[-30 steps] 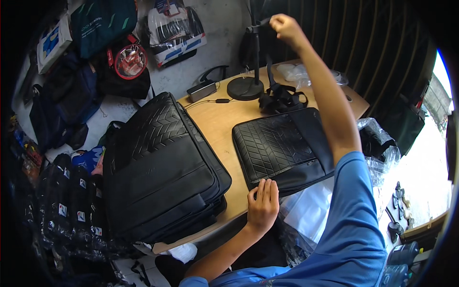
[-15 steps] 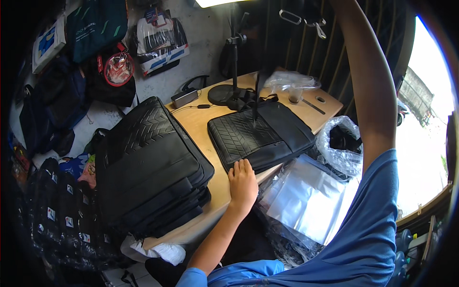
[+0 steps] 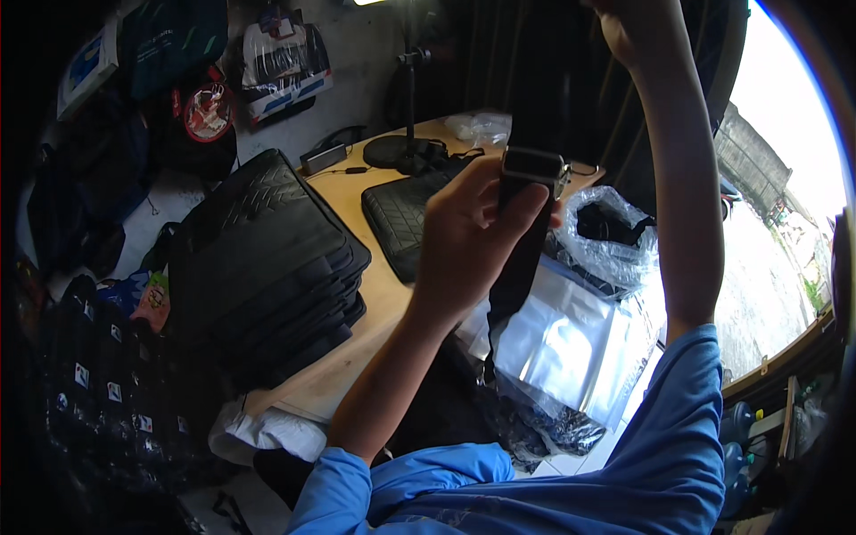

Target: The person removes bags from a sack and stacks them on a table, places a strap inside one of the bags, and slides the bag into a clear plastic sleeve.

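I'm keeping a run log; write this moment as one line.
left hand: gripping black strap below rectangular buckle | right hand: raised, partly cut off at top edge | table: stacked black bags, separate black bag alongside

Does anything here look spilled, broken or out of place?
Nothing looks spilled or broken, including the flat black strap in the left hand. Only the stack of black textured bags on the light wooden table seems slightly askew: its layers' edges don't line up.

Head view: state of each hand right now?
Left hand: closed, holding a black strap.
Right hand: cut off by the top edge; grip cannot be told.
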`<act>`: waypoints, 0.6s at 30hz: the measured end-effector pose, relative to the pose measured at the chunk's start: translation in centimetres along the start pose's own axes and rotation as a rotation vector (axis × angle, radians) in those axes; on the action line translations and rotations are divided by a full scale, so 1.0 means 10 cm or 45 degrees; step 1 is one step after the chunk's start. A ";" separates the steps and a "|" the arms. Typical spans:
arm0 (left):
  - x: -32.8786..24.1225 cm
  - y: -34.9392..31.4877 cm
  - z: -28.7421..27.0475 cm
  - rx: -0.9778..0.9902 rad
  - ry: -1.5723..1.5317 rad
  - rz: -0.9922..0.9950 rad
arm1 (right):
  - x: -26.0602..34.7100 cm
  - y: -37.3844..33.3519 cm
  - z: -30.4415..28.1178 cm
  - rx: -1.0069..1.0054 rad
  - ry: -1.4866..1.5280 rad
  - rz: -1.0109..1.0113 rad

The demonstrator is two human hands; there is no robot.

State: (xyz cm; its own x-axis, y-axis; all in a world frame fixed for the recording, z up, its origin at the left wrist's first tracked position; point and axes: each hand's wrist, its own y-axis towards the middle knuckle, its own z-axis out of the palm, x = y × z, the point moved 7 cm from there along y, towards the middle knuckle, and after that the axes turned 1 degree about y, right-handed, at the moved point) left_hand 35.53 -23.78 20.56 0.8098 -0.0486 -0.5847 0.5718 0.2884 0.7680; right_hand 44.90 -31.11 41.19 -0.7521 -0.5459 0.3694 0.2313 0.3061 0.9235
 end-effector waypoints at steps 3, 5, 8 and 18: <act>-0.16 -0.20 0.01 0.143 0.008 -0.215 | -0.04 -0.39 -0.05 -0.127 0.151 0.063; -0.24 -0.34 -0.12 0.122 0.096 -0.234 | -0.15 -0.62 -0.12 0.025 0.304 0.259; -0.41 -0.60 -0.35 0.115 0.010 -0.435 | -0.78 -1.07 -0.44 -0.185 0.446 0.519; -1.12 -0.50 -0.59 0.124 0.137 -0.279 | -1.01 -2.63 0.40 0.441 0.331 0.820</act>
State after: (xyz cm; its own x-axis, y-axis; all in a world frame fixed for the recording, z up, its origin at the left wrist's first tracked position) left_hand 22.83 -19.04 21.71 0.6497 0.0035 -0.7602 0.7462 0.1881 0.6386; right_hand 43.98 -30.55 12.77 -0.3556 -0.3299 0.8745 0.3353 0.8283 0.4488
